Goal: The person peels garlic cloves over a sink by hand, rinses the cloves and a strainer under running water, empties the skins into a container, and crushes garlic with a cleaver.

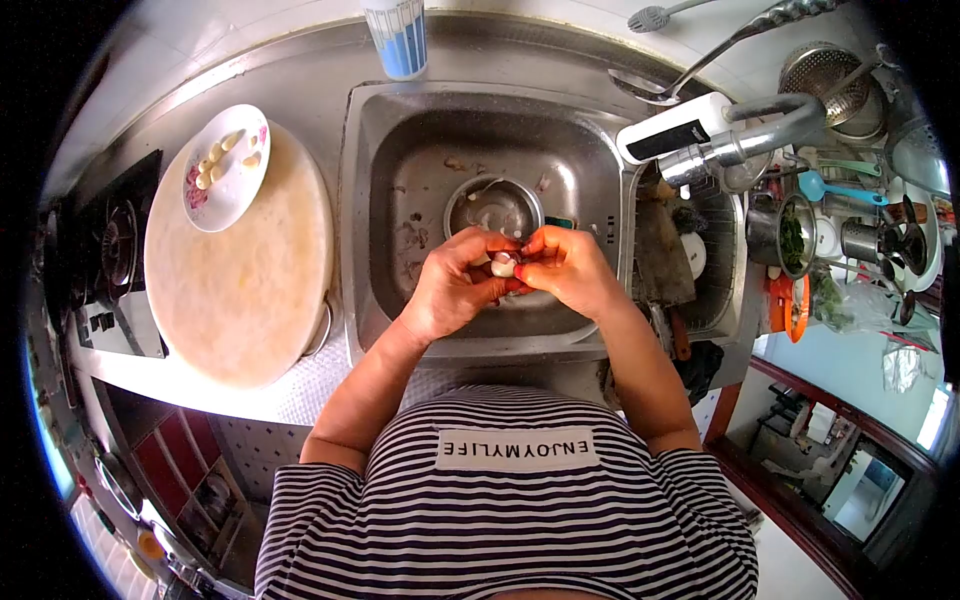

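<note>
Over the sink point(365, 230), both hands meet at a whitish garlic clove point(503, 266). My left hand point(455, 280) pinches it from the left, and the fingers of my right hand point(565, 268) close on its other side. Beneath them a round metal bowl point(453, 212) sits on the sink floor, partly covered by the hands. Scraps of peel point(408, 238) are scattered around the bowl. To the left, peeled garlic cloves point(208, 172) lie on a white plate with pink patterns point(228, 206).
The plate rests on a thick round cutting board point(240, 300), beside a stove point(120, 250). A blue and white cup point(402, 50) stands behind the sink. On the right are a faucet point(740, 140), a drying rack with a cleaver point(665, 255), and several utensils.
</note>
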A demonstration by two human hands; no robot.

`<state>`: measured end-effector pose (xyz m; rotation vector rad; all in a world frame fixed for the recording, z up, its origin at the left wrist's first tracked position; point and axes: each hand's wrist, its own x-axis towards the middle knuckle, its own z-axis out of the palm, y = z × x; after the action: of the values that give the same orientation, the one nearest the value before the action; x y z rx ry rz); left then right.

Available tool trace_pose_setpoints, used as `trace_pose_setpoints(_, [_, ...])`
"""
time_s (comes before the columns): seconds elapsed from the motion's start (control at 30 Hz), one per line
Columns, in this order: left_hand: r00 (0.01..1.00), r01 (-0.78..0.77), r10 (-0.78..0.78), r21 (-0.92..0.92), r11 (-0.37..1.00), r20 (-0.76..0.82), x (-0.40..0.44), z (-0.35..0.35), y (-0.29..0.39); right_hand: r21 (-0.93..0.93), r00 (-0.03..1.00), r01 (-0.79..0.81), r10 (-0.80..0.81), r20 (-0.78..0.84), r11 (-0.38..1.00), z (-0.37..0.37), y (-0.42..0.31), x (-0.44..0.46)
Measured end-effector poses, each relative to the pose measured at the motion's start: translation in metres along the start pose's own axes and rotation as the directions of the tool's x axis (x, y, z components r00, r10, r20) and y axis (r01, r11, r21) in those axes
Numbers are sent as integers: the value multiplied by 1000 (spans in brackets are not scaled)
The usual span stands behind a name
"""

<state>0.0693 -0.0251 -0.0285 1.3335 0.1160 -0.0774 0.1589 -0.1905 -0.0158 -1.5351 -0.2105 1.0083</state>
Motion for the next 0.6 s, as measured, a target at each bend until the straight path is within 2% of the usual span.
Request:
trace_pose_setpoints(0.07, [1000,19,-19,41,999,5,-1,0,1,5,1000,7,-7,2,1000,0,1,1])
trace_pose_setpoints(0.2, [1000,6,-6,6,1000,1,-1,-1,0,54,1000,-13,13,9,998,2,-1,0])
trace_pose_setpoints(0.4, [1000,6,-7,77,997,8,-1,-1,-2,-3,1000,-10,10,-24,1000,3,2,0])
trace_pose_setpoints(0.47, [997,67,-66,-20,998,29,-1,-2,-1,-32,999,-20,18,-51,999,2,7,2])
trace_pose_setpoints(0.6, [990,139,-135,-93,986,43,-1,-5,4,-48,993,-8,2,-117,999,6,4,0])
